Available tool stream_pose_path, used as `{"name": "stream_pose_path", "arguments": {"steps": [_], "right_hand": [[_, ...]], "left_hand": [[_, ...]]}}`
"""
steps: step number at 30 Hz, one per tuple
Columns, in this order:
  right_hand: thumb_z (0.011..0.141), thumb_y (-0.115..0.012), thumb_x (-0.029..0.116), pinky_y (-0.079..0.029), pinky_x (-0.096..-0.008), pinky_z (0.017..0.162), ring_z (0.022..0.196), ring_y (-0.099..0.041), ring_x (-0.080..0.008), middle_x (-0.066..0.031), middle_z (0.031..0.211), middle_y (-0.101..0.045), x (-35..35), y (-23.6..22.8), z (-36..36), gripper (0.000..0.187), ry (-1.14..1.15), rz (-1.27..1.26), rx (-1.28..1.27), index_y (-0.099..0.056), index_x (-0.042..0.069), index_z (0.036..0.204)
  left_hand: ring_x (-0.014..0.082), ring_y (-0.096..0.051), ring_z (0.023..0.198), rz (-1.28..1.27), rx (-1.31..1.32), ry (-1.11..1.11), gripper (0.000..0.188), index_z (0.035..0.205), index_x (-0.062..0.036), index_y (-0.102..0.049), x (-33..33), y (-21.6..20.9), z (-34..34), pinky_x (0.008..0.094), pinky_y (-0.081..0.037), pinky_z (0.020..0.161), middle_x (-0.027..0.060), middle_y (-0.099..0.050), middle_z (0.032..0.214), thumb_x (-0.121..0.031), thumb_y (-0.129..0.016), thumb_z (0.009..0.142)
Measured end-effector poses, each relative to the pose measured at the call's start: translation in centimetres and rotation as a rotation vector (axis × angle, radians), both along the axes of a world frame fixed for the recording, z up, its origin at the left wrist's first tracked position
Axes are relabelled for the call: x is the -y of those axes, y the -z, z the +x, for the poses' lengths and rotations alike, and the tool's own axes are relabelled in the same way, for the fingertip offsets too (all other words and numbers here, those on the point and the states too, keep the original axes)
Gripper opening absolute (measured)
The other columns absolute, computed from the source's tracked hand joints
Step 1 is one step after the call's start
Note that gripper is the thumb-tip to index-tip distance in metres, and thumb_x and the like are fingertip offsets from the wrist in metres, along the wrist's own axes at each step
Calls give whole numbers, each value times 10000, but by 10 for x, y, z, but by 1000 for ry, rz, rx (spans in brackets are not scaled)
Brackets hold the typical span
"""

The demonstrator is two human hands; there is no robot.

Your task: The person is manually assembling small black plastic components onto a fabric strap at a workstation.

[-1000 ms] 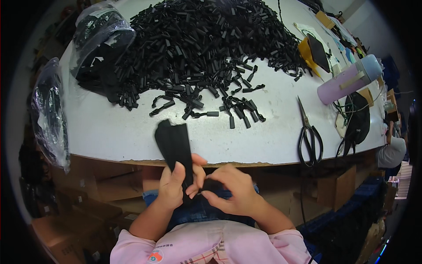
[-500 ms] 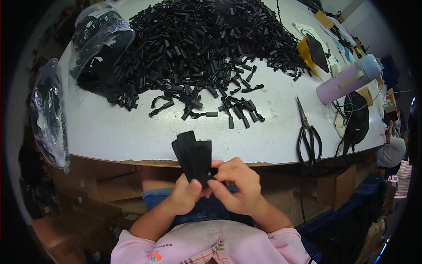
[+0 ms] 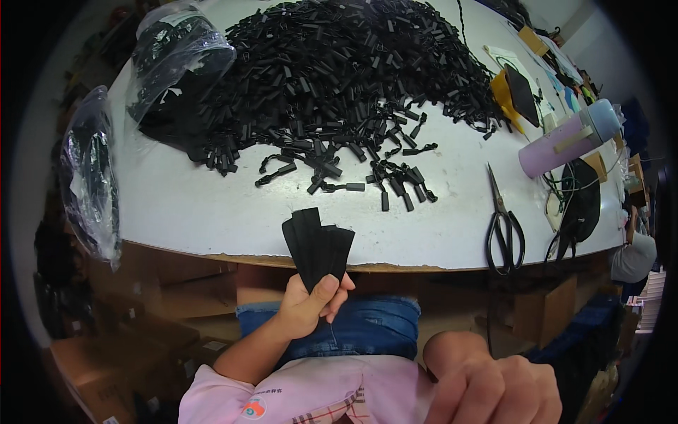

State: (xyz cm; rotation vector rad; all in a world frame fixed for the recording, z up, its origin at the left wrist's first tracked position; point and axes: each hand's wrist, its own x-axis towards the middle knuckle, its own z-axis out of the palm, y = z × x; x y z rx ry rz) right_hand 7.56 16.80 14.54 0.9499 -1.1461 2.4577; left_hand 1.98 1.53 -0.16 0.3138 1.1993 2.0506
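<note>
Black strips (image 3: 302,247), thumb-clamped

Right hand (image 3: 487,385) at 5 o'clock: fingers curled, can't tell if it's got anything. Left hand (image 3: 308,302) near 7, thumb and fingers closed on the fanned strips' lower end. Scissors (image 3: 498,208) at 3, big black pile (image 3: 339,85) at 12.

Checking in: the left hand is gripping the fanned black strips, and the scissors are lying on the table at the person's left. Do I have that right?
Not quite: the head view shows the scissors lying on the table at the person's right. The left hand is indeed gripping the fanned black strips.
</note>
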Motion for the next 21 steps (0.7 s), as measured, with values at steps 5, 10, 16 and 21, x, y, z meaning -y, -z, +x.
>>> {"name": "stream_pose_path", "arguments": {"steps": [5, 10, 16, 21], "right_hand": [[725, -592, 30, -416, -272, 557, 688, -496, -216, -150, 814, -565, 1, -2, -24, 53, -384, -74, 35, -583, -8, 760], [725, -570, 58, -419, -304, 518, 618, -481, -217, -126, 716, -533, 19, 10, -24, 56, -188, 7, 48, -536, 21, 751], [722, -522, 18, -416, -245, 608, 685, -528, -151, -77, 779, -578, 52, 68, -100, 122, 342, 834, 264, -567, -4, 834], [685, -611, 185, -373, -338, 801, 942, -464, -287, -156, 1012, -520, 107, 79, -166, 385, 569, 1318, -102, -507, -10, 1002]], "left_hand": [[62, -360, 435, 15, 28, -109, 345, 901, 28, -479, 4, -5, -5, 198, -331, 403, 13, -399, 544, -311, -430, 855], [94, -371, 402, 242, 71, -352, 287, 881, 2, -459, 27, -12, -9, 241, -380, 408, 50, -414, 547, -276, -385, 872], [77, -289, 374, 250, 33, -850, 263, 867, -55, -458, 79, -26, -36, 219, -294, 355, 7, -348, 517, -301, -364, 874], [67, -272, 388, 331, -20, -1065, 242, 882, -51, -462, 123, -39, -54, 209, -279, 381, -9, -330, 539, -269, -357, 875]]}}
